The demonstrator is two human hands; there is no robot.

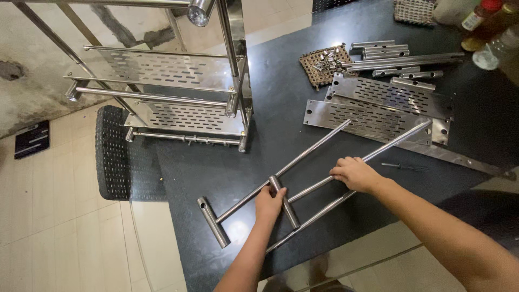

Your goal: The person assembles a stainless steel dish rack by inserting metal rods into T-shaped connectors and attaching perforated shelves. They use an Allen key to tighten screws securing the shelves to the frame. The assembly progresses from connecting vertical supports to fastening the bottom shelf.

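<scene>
From the head view, my left hand (pixel 268 204) has its fingers wrapped around a short steel tube (pixel 284 202) near the dark tabletop's (pixel 281 92) front edge, steadying it, while my right hand (pixel 355 173) clamps a long rod (pixel 397 141) flat to keep it aligned.

Beside the dark table (pixel 270 97) you see a half-built steel rack (pixel 184 92); on it lie slotted plates (pixel 378 108), short tubes (pixel 389 54), a woven mat (pixel 324 66)
</scene>
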